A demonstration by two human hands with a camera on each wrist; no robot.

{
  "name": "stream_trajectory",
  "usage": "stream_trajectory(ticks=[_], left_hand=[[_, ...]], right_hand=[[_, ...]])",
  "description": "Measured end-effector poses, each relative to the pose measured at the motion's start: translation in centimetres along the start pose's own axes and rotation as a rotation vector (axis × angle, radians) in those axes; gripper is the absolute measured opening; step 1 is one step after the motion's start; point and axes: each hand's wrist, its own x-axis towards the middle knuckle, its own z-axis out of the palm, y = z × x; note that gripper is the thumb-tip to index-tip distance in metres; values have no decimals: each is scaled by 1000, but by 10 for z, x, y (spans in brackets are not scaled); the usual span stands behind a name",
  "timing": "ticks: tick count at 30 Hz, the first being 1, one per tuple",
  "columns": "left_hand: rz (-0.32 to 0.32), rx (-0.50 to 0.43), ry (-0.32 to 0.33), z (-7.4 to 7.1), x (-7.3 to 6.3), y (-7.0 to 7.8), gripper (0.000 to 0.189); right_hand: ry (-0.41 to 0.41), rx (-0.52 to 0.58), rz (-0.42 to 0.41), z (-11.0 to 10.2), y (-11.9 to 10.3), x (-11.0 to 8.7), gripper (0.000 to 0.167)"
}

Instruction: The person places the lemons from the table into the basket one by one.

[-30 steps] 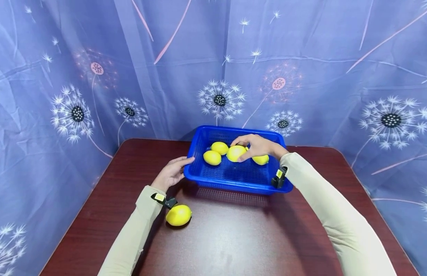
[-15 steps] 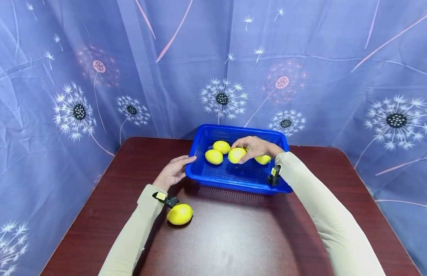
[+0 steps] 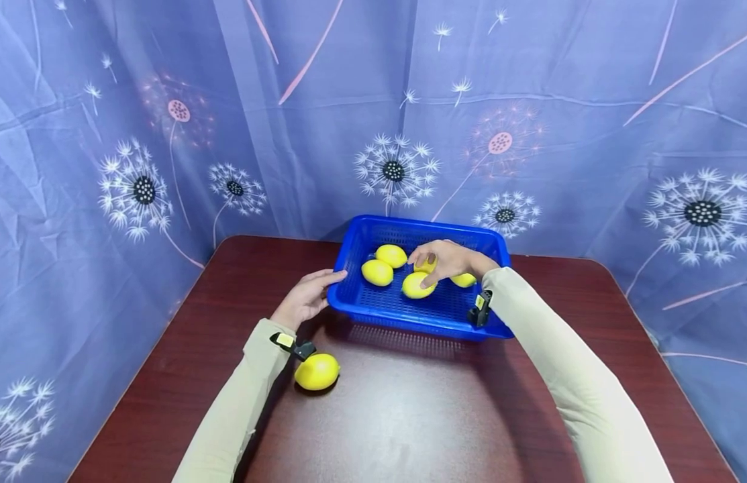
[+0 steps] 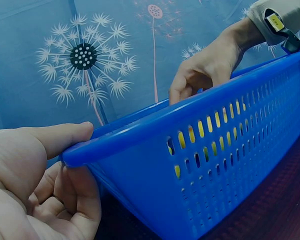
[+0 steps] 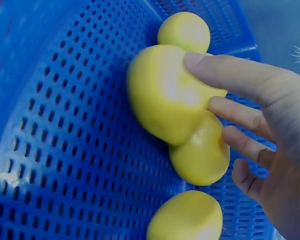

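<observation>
A blue plastic basket [image 3: 403, 322] with slotted walls holds several yellow lemons. My left hand [image 3: 307, 298] grips its left rim; in the left wrist view the thumb [image 4: 65, 137] lies over the rim and curled fingers are below it. My right hand [image 3: 447, 260] is inside the basket, above the front middle lemon [image 3: 418, 286]. In the right wrist view, the thumb tip overlaps this lemon [image 5: 165, 95] while the other fingers are loosely bent and spread away from it. Another lemon [image 3: 425, 263] shows between thumb and fingers. Two lemons sit at the left, including one lemon [image 3: 377, 273].
One lemon [image 3: 317, 372] lies on the dark red wooden table [image 3: 397, 416], beside the left wrist's camera [image 3: 301, 349]. A blue curtain [image 3: 288, 134] with dandelion prints hangs close behind the basket. One more lemon [image 3: 464, 280] sits by the right wrist.
My right hand has lowered its lemon onto the basket floor, and its fingers have spread off it. The left hand keeps its hold on the rim. The view has shifted slightly.
</observation>
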Motion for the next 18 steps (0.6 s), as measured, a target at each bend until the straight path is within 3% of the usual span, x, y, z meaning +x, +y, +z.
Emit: stream_trajectory(ticks=[6,11,18], left_hand=[[-4,13,0,2,1,0,39],[-4,2,8,2,2,1,29],[-6,-28,6,0,2,1,15]], right_hand=[[77,5,-1,-4,-15,-8,55],[191,-8,-34,-2,-35,-19,46],[347,-9,-9,13,-62,-35,42]])
